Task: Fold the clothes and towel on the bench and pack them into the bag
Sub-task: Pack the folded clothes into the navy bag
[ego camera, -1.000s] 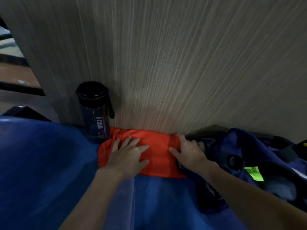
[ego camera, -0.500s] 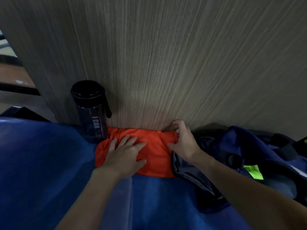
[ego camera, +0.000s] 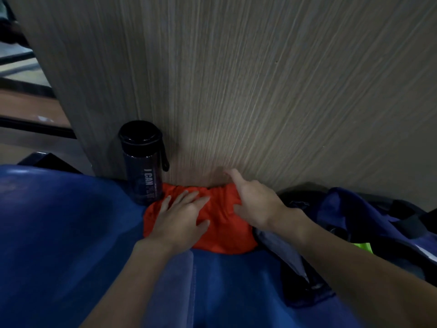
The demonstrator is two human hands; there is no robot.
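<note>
A folded orange garment (ego camera: 222, 233) lies on the blue bench (ego camera: 59, 233) against the wooden wall. My left hand (ego camera: 179, 218) presses flat on its left half, fingers spread. My right hand (ego camera: 253, 204) rests on the garment's right end, its index finger stretched out toward the wall, thumb on the cloth. The dark blue bag (ego camera: 369, 233) lies open to the right, its near flap just beside the garment.
A black water bottle (ego camera: 143, 162) stands upright against the wooden wall (ego camera: 260, 91), touching the garment's left corner. A neon green patch (ego camera: 364, 246) shows inside the bag. Floor and dark rails appear at the far left.
The garment has been squeezed shorter from the right. My right hand slid left along it and its index finger now points up at the wall. My left hand stayed pressed in place.
</note>
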